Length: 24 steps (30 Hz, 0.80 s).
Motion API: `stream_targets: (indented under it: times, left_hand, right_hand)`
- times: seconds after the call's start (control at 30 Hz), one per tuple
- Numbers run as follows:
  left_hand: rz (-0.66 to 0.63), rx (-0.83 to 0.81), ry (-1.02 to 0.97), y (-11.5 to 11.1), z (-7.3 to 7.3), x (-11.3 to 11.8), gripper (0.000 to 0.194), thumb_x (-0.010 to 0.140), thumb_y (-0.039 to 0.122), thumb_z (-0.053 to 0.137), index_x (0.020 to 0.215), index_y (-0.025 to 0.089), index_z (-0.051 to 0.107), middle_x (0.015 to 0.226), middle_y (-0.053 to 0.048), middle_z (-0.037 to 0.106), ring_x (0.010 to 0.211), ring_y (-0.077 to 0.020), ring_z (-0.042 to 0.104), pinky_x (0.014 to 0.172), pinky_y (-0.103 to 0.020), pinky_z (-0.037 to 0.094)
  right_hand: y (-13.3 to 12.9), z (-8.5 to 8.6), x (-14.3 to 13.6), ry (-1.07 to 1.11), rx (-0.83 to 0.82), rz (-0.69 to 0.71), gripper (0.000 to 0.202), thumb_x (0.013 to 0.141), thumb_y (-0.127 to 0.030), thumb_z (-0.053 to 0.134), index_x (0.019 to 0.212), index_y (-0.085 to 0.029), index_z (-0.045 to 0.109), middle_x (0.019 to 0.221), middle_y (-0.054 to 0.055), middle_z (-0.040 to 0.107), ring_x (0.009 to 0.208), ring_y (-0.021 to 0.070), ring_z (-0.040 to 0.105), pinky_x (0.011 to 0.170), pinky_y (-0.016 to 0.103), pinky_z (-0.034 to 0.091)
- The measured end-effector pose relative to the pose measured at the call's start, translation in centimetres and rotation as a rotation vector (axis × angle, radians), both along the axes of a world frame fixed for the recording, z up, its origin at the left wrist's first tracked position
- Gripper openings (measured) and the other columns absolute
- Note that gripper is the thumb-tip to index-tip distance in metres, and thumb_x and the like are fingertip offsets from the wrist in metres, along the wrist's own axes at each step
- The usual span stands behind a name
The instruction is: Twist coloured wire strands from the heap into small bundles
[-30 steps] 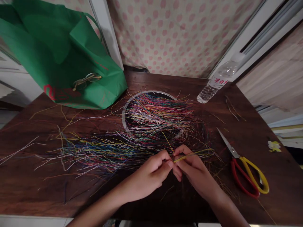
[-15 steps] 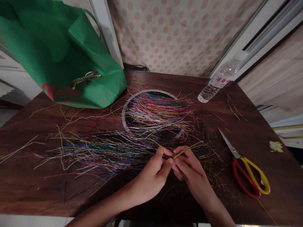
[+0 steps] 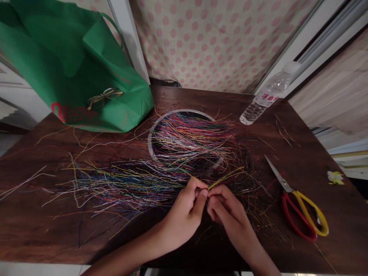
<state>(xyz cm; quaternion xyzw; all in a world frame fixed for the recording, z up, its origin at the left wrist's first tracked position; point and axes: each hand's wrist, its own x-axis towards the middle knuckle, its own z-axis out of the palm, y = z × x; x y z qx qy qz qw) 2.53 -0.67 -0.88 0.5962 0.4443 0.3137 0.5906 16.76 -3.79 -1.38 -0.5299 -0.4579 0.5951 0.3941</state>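
My left hand is pinched on the near end of a few yellow-green wires, which fan out up and to the right. Right beside it, my right hand has its fingers curled together at the same spot; whatever lies between those fingertips is too small to make out. Just beyond both hands, a pile of pink, white and red wires covers a round dark plate with a pale rim. A second pile of blue, yellow and white wires stretches to the left of my hands.
Scissors with red and yellow handles lie at the right. A water bottle leans at the back right. At the back left is a green bag with glasses on it. Loose wires are scattered over the brown table.
The yellow-green wires have swung slightly and stand more freely above my right hand. My right hand's fingers have shifted a little left and down, curling below the wires.
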Motion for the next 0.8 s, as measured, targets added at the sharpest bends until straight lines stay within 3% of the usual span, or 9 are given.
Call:
stream_targets:
  times: [0.17,0.37,0.47,0.57,0.63,0.7,0.8]
  left_hand:
    - [-0.008,-0.035,-0.013,0.0,0.2,0.0,0.011,0.094,0.028,0.039,0.089,0.02,0.046,0.066,0.003,0.044,0.059,-0.0122,0.044,0.052,-0.023,0.036]
    - [-0.01,-0.105,-0.042,-0.1,0.6,0.2,0.014,0.094,0.029,0.038,0.088,0.019,0.046,0.059,0.006,0.038,0.049,-0.0101,0.033,0.046,-0.022,0.029]
    - [0.01,-0.079,-0.032,0.0,0.6,0.2,0.014,0.093,0.029,0.039,0.086,0.02,0.045,0.059,0.006,0.037,0.05,-0.0102,0.034,0.047,-0.022,0.029]
    - [0.02,-0.005,-0.005,0.2,0.5,0.1,0.014,0.093,0.027,0.039,0.083,0.02,0.044,0.062,0.005,0.038,0.057,-0.0114,0.039,0.052,-0.023,0.032]
    - [0.01,0.043,0.03,0.2,0.6,0.0,0.015,0.093,0.026,0.039,0.082,0.019,0.045,0.067,0.003,0.041,0.062,-0.0121,0.041,0.057,-0.024,0.034]
    - [-0.029,0.077,0.065,0.2,0.7,-0.1,0.015,0.094,0.025,0.038,0.082,0.019,0.046,0.069,0.003,0.044,0.064,-0.0122,0.042,0.061,-0.025,0.036]
    - [-0.111,0.09,0.096,0.0,1.0,-0.1,0.017,0.094,0.025,0.036,0.083,0.019,0.047,0.069,0.002,0.045,0.063,-0.0122,0.043,0.061,-0.026,0.037]
  right_hand:
    - [-0.3,0.3,-0.2,-0.096,0.035,-0.035,0.023,0.095,-0.035,0.042,0.079,-0.02,0.049,0.055,-0.007,0.039,0.049,0.0086,0.036,0.047,0.023,0.029]
    - [-0.5,-0.1,-0.5,-0.092,0.073,-0.056,0.022,0.094,-0.036,0.044,0.08,-0.02,0.051,0.052,-0.007,0.039,0.046,0.0089,0.036,0.044,0.022,0.029]
    - [-1.3,-0.2,-0.1,-0.208,0.14,-0.102,0.014,0.092,-0.033,0.048,0.096,-0.021,0.054,0.059,-0.004,0.05,0.051,0.0115,0.048,0.049,0.023,0.038]
    - [-2.5,0.3,1.0,-0.428,0.282,-0.186,0.025,0.088,-0.024,0.055,0.113,-0.027,0.051,0.08,0.002,0.063,0.068,0.0152,0.062,0.062,0.025,0.049]
    - [-3.1,1.0,1.9,-0.525,0.41,-0.085,0.025,0.088,-0.018,0.055,0.11,-0.029,0.053,0.086,0.002,0.067,0.071,0.0152,0.065,0.064,0.025,0.051]
    - [-3.5,2.1,2.9,-0.565,0.516,0.106,0.025,0.088,-0.014,0.053,0.107,-0.029,0.055,0.088,0.003,0.069,0.074,0.0152,0.067,0.065,0.024,0.053]
    - [-3.3,4.1,4.2,-0.609,0.598,0.334,0.032,0.089,-0.012,0.051,0.116,-0.028,0.054,0.098,0.005,0.07,0.085,0.017,0.067,0.072,0.026,0.055]
